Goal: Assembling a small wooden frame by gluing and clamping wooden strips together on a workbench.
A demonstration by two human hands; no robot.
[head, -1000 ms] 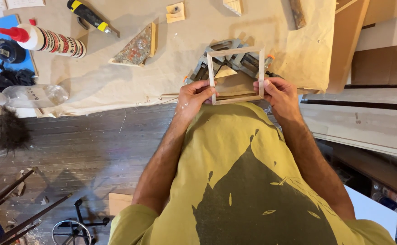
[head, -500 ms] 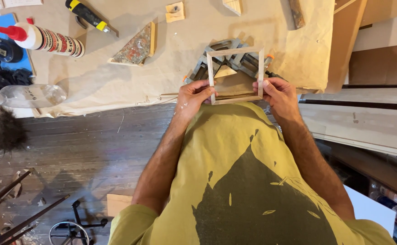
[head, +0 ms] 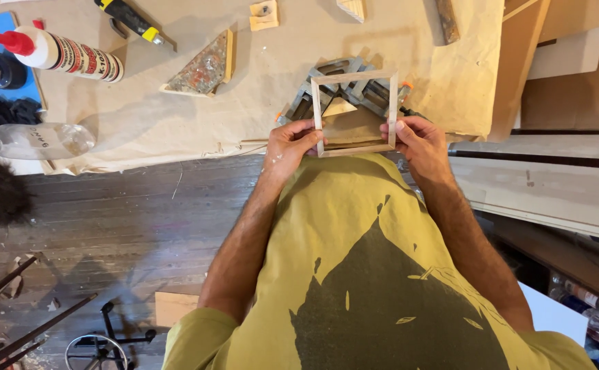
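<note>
Left hand (head: 291,145): fingers curl in, thumb on top, pinching the lower left side of a small square wooden frame (head: 354,113). Right hand (head: 416,142): same pinch on the lower right side, thumb pressed against the right strip, the other fingers tucked behind it. Both grips are narrow and closed on the wood.

The frame is held up between the hands, over the near edge of the paper-covered bench (head: 176,116), roughly level, open in the middle. Through the opening and just behind it sit grey clamps (head: 344,72) with orange tips, bunched together; whether the frame touches them cannot be told.

Further out on the paper: a paint-spattered triangular wooden block (head: 203,68) to the left of the clamps, a white glue bottle (head: 59,51) with a red cap lying on its side at far left, a black-and-yellow tool (head: 131,20) near the top edge, and a small square wood block (head: 264,14). A clear plastic bottle (head: 35,140) lies at the bench's left edge. Dark plank floor (head: 107,226) below.
</note>
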